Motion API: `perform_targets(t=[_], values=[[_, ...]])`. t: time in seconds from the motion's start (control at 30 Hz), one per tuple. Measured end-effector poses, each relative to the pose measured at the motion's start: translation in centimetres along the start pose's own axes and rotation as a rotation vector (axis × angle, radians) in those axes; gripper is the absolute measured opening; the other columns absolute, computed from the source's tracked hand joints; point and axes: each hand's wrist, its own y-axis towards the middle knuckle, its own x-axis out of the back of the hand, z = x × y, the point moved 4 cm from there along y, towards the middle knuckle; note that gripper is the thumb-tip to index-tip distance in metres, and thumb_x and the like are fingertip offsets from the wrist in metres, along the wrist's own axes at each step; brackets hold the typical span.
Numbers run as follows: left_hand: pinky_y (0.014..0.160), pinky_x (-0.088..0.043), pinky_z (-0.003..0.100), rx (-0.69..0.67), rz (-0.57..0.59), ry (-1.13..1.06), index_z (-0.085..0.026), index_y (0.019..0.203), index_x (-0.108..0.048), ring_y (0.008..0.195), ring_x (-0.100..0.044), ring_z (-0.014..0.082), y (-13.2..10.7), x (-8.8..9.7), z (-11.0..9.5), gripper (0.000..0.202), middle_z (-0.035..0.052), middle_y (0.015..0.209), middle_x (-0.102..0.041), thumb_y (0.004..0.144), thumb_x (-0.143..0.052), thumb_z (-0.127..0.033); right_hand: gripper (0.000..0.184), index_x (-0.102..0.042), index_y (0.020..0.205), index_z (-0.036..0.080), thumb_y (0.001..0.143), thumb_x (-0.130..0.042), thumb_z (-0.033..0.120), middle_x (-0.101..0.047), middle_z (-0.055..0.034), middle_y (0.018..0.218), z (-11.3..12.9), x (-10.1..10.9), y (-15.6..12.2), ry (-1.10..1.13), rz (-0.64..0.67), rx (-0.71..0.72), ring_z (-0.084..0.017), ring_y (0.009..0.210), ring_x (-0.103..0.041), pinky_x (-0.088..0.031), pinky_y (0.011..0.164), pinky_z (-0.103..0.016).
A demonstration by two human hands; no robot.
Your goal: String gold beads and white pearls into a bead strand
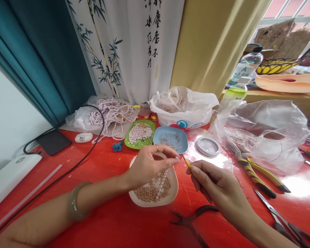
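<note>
My left hand hovers over a cream dish, thumb and forefinger pinched on a tiny shiny piece, perhaps a bead. Golden beads and a strand of clear beads lie in that dish. Just to the right, my right hand grips a thin tool with a yellow handle. Its dark, narrow tip points at the left fingertips; whether they touch I cannot tell. A fine thread hangs down between the hands. Below my right hand lie dark-handled pliers.
Behind stand a green dish of pearly beads and a blue dish of small metal bits. Yellow-black pliers, scissors and a plastic bag lie right. A black cable, phone and pearl strands are left.
</note>
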Motion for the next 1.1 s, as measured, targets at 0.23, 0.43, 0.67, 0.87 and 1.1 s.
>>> perform_targets(t=[0.23, 0.43, 0.67, 0.87, 1.1], values=[[0.059, -0.05, 0.023, 0.005, -0.049, -0.006, -0.016, 0.074, -0.065, 0.063, -0.061, 0.0114, 0.2, 0.4, 0.3, 0.012, 0.0033, 0.073, -0.068, 0.067, -0.065, -0.025, 0.022, -0.054, 0.073, 0.017, 0.086, -0.038, 0.027, -0.047, 0.0036, 0.049, 0.4, 0.5, 0.2, -0.234, -0.094, 0.19, -0.009, 0.041, -0.043, -0.035, 0.04, -0.02], [0.057, -0.05, 0.024, 0.046, -0.03, 0.014, -0.016, 0.076, -0.067, 0.061, -0.061, 0.0127, 0.2, 0.2, 0.6, 0.014, 0.0045, 0.073, -0.069, 0.067, -0.065, -0.026, 0.014, -0.055, 0.089, 0.018, 0.084, -0.042, 0.019, -0.06, -0.0003, 0.062, 0.6, 1.1, -0.3, -0.36, -0.322, 0.379, -0.01, 0.047, -0.051, -0.042, 0.044, -0.021], [0.061, -0.051, 0.027, 0.039, 0.001, 0.0, -0.015, 0.072, -0.067, 0.067, -0.062, 0.0151, -0.3, -0.5, 0.5, 0.011, 0.0054, 0.074, -0.069, 0.066, -0.066, -0.025, 0.023, -0.055, 0.102, 0.019, 0.079, -0.051, 0.016, -0.064, -0.0039, 0.07, 1.6, 0.5, -0.7, -0.437, -0.401, 0.512, -0.012, 0.052, -0.056, -0.047, 0.047, -0.022], [0.066, -0.052, 0.028, -0.015, 0.034, -0.059, -0.015, 0.071, -0.067, 0.069, -0.063, 0.0156, -0.7, -1.0, 0.1, 0.007, 0.0054, 0.074, -0.069, 0.065, -0.067, -0.019, 0.017, -0.061, 0.091, 0.018, 0.078, -0.05, 0.015, -0.067, -0.0042, 0.068, 1.8, 0.0, -0.5, -0.403, -0.417, 0.507, -0.012, 0.052, -0.059, -0.049, 0.047, -0.022], [0.065, -0.052, 0.029, -0.033, 0.033, -0.125, -0.016, 0.069, -0.066, 0.068, -0.062, 0.0155, -0.8, -1.1, 0.2, 0.005, 0.0049, 0.073, -0.069, 0.065, -0.067, -0.019, 0.017, -0.066, 0.083, 0.016, 0.076, -0.05, 0.019, -0.065, -0.002, 0.061, 1.2, 0.0, -0.1, -0.273, -0.369, 0.316, -0.01, 0.046, -0.054, -0.045, 0.041, -0.019]])
